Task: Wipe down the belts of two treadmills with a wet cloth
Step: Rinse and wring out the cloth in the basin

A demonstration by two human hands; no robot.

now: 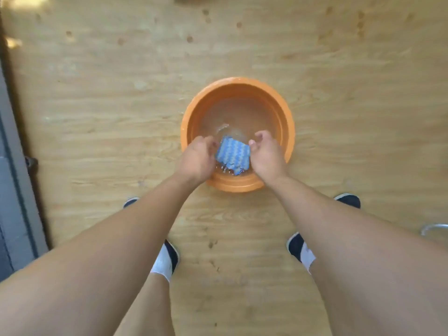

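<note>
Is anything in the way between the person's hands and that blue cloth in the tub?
Nothing visible is. The left hand and right hand already hold the blue-and-white cloth by its opposite edges, over the water in the orange basin.

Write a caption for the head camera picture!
Left hand and right hand hold a blue cloth in an orange basin.

Orange plastic basin (238, 86) with clear water in it is sitting on a light wood-grain floor (109, 105), and there's a bunch of little dark spots (189, 39) on the boards past its far side. On the near side of the basin there are two dark shoes with white socks, left shoe (171, 257) and right shoe (298, 246). Way off to the basin's right, at the frame edge, there's a curved bit of shiny metal (434, 227), can't tell what it is.
</note>
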